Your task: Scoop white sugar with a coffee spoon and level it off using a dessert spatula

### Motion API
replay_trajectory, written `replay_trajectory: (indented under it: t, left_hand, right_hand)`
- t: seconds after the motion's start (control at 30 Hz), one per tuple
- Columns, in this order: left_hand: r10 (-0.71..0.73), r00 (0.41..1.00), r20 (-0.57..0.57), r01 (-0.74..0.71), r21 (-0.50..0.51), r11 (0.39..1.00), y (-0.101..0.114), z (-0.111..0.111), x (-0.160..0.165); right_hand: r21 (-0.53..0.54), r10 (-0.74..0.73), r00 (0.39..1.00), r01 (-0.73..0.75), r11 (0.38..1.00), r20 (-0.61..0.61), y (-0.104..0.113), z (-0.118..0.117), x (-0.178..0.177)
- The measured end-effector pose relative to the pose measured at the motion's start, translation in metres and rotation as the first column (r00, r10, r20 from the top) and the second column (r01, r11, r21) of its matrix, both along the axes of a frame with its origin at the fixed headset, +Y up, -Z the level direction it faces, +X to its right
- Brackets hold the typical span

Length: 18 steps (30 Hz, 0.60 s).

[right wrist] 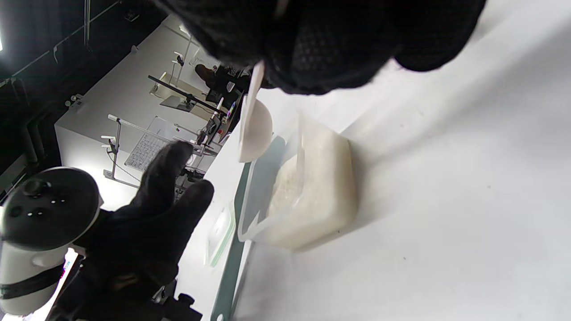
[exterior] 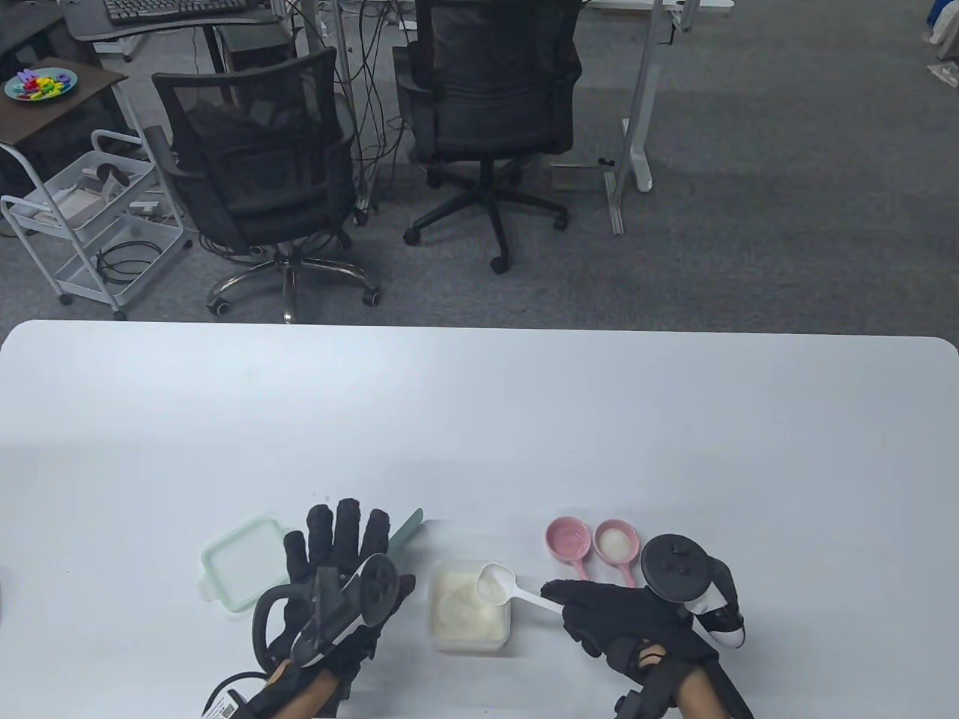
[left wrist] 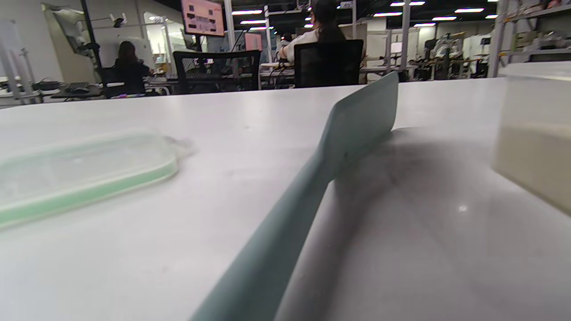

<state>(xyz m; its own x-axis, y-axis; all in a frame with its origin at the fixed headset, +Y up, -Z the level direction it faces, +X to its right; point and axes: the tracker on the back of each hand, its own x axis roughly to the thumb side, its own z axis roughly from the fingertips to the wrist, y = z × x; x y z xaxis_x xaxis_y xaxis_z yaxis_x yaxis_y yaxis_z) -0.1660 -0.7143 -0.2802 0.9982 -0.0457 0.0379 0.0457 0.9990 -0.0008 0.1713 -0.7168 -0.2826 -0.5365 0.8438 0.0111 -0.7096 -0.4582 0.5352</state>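
- Desk: white, rounded far corners; far half bare, all items grouped near the near edge.
- Sugar container: clear, square, lid off, white sugar inside; centred between both hands.
- Coffee spoon: white, bowl over the container's right rear corner, handle running right into the right hand; whether the bowl touches the sugar cannot be told.
- Right hand: fingers curled, pinching the spoon handle.
- Dessert spatula: grey-green, flat on desk just left of the container, blade pointing away, handle passing beneath the left hand.
- Left hand: fingers straight and spread, laid over the spatula handle; grip not shown.
- Container lid: green-rimmed, flat on desk, just left of the left hand, partly covered by it.
- Two pink measuring spoons: behind the right hand, side by side; right one holds white contents.
- Beyond the far edge: two black office chairs, white trolley, desk legs, cables.
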Motion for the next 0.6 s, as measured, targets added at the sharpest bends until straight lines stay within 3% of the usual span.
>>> replay_trajectory:
  t: [0.2, 0.4, 0.6]
  left_hand:
    - [-0.022, 0.999, 0.026, 0.023, -0.041, 0.999, -0.005, 0.001, 0.003]
    - [-0.013, 1.000, 0.025, 0.014, -0.057, 0.998, -0.006, 0.000, 0.001]
    - [-0.010, 1.000, 0.018, 0.011, -0.070, 0.997, -0.006, -0.001, -0.001]
  right_hand:
    - [0.005, -0.055, 0.998, 0.055, 0.998, 0.043, 0.002, -0.003, 0.011]
    - [0.016, -0.146, 0.948, 0.147, 0.989, 0.282, 0.005, -0.009, 0.060]
    - [-0.032, -0.068, 0.888, 0.092, 0.995, 0.454, 0.001, -0.008, 0.104]
